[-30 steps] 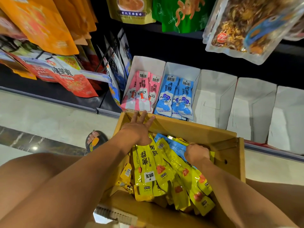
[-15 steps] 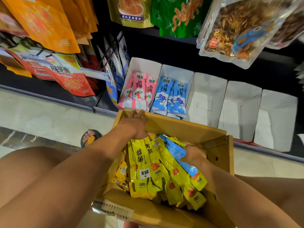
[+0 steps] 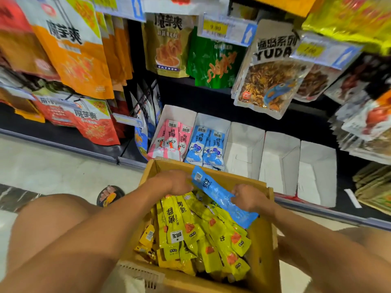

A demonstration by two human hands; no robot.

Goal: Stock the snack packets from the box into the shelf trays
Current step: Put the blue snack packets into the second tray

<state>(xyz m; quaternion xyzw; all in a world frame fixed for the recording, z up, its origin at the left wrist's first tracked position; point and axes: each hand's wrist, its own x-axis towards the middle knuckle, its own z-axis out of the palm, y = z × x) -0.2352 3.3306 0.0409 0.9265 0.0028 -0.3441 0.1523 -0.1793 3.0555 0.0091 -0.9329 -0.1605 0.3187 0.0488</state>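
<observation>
A cardboard box point(image 3: 263, 233) sits between my knees, filled with several yellow snack packets point(image 3: 182, 227). My right hand point(image 3: 247, 196) grips a long blue packet point(image 3: 213, 190) near its middle and holds it slanted above the yellow ones. My left hand point(image 3: 172, 181) is just inside the box's far wall, beside the blue packet's upper end; its fingers bend down out of sight. On the bottom shelf stand white trays: one with pink packets point(image 3: 171, 138), one with blue packets point(image 3: 206, 144), then three bare trays point(image 3: 243, 149).
Large snack bags point(image 3: 268, 77) hang on hooks above the trays, with price tags point(image 3: 215, 28) in front. A sandalled foot point(image 3: 110, 194) is on the floor left of the box. Flat packets are stacked at the right edge point(image 3: 372, 187).
My right hand has pulled the blue packet up out of the pile. My left hand has come off the box's far wall. The view has tilted up towards the hanging bags.
</observation>
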